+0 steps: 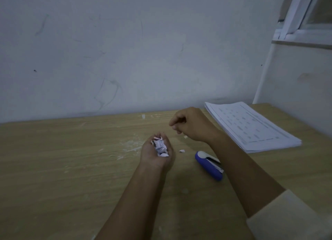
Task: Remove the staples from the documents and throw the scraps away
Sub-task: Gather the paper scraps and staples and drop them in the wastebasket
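While our left hand cups the scraps, a spill looms.
Our right hand curls over stray bits on the tabletop — pinching or not, we cannot tell — and one tilted palm could scatter all.

The light is dim, flat and bluish-grey; the window at the upper right is dull grey; one faint, soft-edged shadow lies on the desk toward its front edge. Everything looks soft and smeared; print on the stack of documents at the desk's right edge is unreadable; wide-angle distortion bows the desk's back edge and tilts the window frame.
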